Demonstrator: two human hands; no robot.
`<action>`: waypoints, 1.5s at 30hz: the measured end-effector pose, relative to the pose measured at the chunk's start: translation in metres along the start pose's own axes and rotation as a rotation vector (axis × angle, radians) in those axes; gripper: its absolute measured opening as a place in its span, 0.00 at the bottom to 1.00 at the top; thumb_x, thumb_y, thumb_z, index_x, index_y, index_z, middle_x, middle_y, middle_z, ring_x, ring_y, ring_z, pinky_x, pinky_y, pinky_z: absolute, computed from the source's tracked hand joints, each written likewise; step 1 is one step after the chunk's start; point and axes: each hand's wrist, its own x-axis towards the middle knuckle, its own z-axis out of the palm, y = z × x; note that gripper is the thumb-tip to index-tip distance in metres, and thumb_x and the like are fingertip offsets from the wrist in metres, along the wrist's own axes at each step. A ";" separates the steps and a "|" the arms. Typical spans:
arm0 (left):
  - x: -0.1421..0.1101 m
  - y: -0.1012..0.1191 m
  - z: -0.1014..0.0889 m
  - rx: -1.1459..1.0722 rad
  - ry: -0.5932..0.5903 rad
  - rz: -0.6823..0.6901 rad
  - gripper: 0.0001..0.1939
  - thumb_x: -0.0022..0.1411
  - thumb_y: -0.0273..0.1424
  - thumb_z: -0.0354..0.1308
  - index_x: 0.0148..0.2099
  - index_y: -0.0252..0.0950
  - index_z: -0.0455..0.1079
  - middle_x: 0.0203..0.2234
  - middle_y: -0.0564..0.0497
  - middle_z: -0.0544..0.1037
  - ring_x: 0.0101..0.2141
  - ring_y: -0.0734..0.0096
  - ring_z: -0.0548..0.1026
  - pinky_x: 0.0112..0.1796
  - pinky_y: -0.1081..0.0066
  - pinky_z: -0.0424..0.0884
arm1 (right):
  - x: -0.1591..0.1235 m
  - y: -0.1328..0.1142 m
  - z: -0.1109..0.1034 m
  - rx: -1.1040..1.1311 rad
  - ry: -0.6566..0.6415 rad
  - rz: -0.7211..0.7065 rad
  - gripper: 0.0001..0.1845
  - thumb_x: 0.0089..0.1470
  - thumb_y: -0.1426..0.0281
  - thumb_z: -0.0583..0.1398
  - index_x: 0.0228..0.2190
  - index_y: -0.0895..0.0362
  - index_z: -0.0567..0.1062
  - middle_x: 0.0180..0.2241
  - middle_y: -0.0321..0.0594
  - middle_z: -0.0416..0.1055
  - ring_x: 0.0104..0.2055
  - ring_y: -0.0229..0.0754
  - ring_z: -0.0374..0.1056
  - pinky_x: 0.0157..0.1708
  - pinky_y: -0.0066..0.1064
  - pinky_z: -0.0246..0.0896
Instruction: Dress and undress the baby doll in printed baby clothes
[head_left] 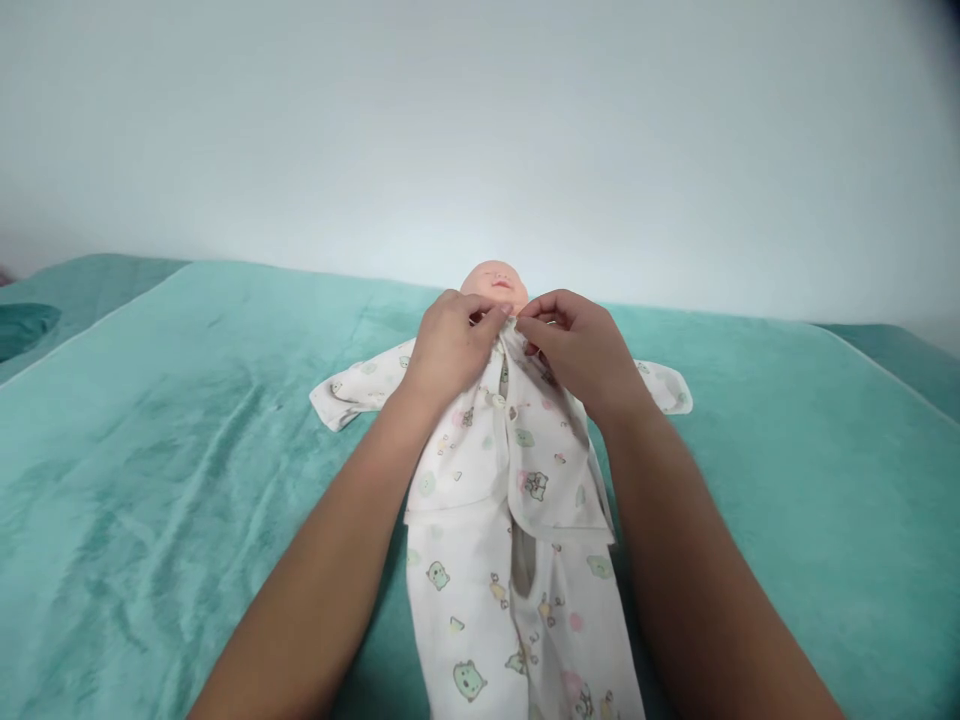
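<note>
A baby doll (495, 280) lies on its back, dressed in a white printed baby jacket (461, 450) and matching trousers (469, 610). At the doll's neck, my left hand (454, 340) pinches one side of the jacket's collar. Opposite it, my right hand (577, 345) pinches the collar's other side, fingertips close to those of the left. A pale button (498, 400) shows on the front edge below my hands. The front edges part a little under the collar and again lower down. My fingers hide the exact fastening at the neck.
A teal plush blanket (225, 450) spreads under the doll, wrinkled on the left. Behind it rises a plain pale wall (480, 130). The jacket's sleeves stretch out to both sides, and a darker teal fold (26, 328) lies at the far left.
</note>
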 end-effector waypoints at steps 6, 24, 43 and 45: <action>0.002 -0.005 -0.001 0.009 -0.017 -0.014 0.11 0.61 0.30 0.56 0.42 0.40 0.79 0.41 0.47 0.78 0.38 0.65 0.74 0.45 0.67 0.69 | -0.001 0.003 0.005 -0.245 0.010 -0.147 0.10 0.52 0.69 0.58 0.35 0.53 0.79 0.38 0.40 0.74 0.37 0.44 0.66 0.42 0.38 0.60; -0.027 0.007 -0.015 0.005 0.001 0.038 0.09 0.63 0.28 0.54 0.38 0.38 0.75 0.39 0.49 0.73 0.34 0.70 0.72 0.40 0.69 0.69 | -0.019 -0.023 -0.016 -0.421 -0.138 -0.092 0.19 0.56 0.57 0.60 0.20 0.53 0.67 0.20 0.35 0.63 0.24 0.38 0.55 0.25 0.33 0.48; -0.038 0.018 -0.029 -0.460 -0.152 -0.101 0.07 0.59 0.35 0.60 0.33 0.38 0.77 0.30 0.52 0.80 0.31 0.70 0.74 0.32 0.72 0.68 | -0.032 0.002 -0.001 0.192 -0.051 0.114 0.13 0.46 0.59 0.65 0.32 0.54 0.79 0.26 0.34 0.71 0.25 0.37 0.61 0.25 0.29 0.54; -0.037 0.016 -0.030 -0.470 -0.179 -0.131 0.06 0.58 0.34 0.61 0.33 0.38 0.77 0.28 0.52 0.79 0.29 0.71 0.74 0.31 0.72 0.68 | -0.030 0.004 -0.001 0.242 -0.058 0.134 0.13 0.45 0.59 0.67 0.32 0.54 0.79 0.25 0.34 0.70 0.25 0.36 0.61 0.24 0.29 0.54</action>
